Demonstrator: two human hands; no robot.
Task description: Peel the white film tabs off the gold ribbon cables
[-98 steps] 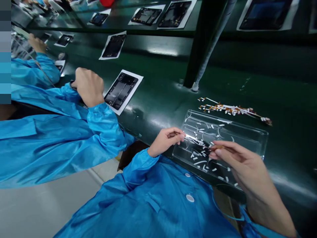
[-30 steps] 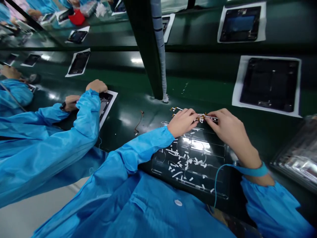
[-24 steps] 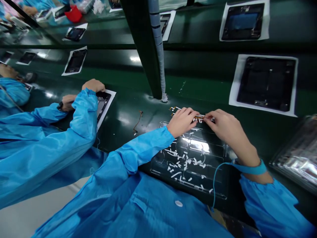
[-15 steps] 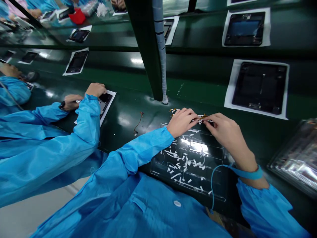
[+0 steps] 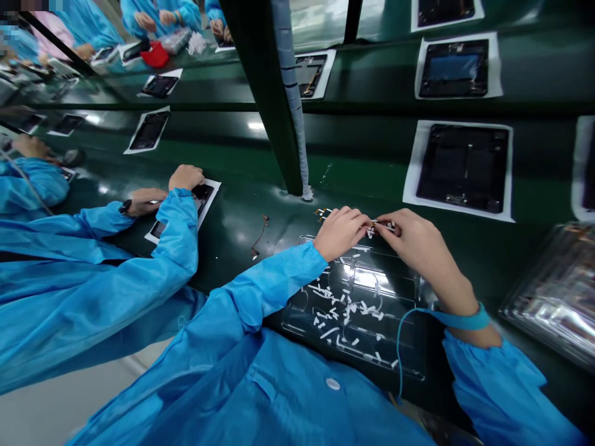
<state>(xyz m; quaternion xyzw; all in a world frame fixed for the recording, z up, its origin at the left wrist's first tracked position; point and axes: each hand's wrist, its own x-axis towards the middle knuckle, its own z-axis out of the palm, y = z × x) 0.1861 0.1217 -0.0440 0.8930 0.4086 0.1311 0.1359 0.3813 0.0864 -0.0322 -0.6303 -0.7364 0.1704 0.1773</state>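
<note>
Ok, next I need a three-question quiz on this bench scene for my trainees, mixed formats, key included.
1. True or false: a blue strap circles the wrist of the right hand.
2. Fill in: the loose brown cable lies to the ____ of the clear tray.
3. The left hand touches ribbon cables alongside the tray's: A) near edge; B) far edge; C) right edge.

Key: 1. True. 2. Left. 3. B.

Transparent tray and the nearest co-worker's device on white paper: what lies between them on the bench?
A thin brown cable lies there in the head view; the person's left sleeve hides part of the stretch beside the tray.
</note>
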